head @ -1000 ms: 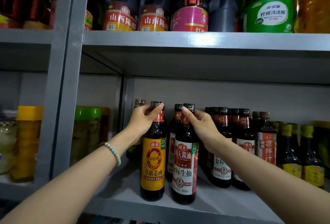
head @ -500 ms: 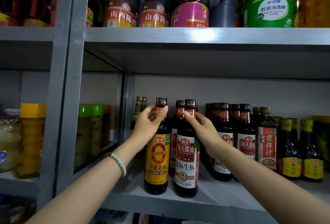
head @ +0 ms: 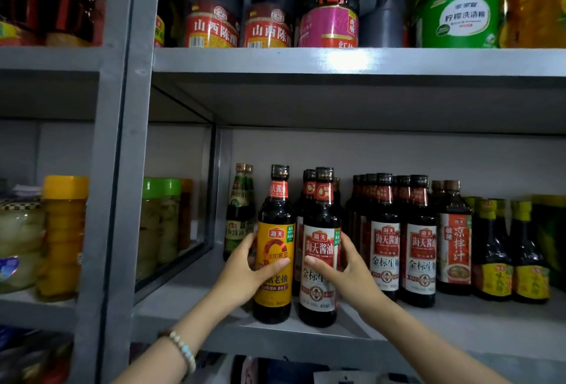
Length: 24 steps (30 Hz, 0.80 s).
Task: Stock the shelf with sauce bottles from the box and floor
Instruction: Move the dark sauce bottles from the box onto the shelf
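Yellow-label bottle [head: 275, 244] and white-label bottle [head: 321, 242] seem heavy, slick glass; left hand [head: 242, 276] and right hand [head: 352, 279] respectively grip them mid-body.

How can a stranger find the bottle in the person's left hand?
On the lower board of the grey metal shelf, dark sauce bottles stand in rows. At the front, near the left end, the left hand grips a dark glass bottle. Its large yellow-orange label sets it apart from the red-and-white-labelled bottle beside it.
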### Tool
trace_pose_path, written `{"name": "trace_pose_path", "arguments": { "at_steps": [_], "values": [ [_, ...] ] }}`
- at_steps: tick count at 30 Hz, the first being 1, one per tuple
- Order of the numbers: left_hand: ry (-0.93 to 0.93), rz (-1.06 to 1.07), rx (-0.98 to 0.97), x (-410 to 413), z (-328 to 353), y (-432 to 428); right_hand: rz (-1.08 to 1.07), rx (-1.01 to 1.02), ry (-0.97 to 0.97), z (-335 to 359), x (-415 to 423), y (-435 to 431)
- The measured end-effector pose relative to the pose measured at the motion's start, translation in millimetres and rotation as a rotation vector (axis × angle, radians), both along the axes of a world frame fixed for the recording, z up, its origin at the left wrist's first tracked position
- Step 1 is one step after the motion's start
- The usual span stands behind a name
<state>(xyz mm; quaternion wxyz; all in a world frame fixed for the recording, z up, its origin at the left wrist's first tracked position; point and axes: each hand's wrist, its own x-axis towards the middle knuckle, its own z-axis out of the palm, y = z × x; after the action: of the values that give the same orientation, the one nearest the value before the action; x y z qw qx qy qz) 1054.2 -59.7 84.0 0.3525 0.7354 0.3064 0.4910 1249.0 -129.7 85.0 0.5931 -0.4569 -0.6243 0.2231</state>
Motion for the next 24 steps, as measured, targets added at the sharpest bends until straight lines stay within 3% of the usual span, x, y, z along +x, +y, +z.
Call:
{"name": "trace_pose_path", "arguments": {
  "at_steps": [24],
  "values": [
    [-0.009,-0.051,-0.023,5,-2,24,-0.085,-0.021,0.085,-10,0,33]
  ]
}}
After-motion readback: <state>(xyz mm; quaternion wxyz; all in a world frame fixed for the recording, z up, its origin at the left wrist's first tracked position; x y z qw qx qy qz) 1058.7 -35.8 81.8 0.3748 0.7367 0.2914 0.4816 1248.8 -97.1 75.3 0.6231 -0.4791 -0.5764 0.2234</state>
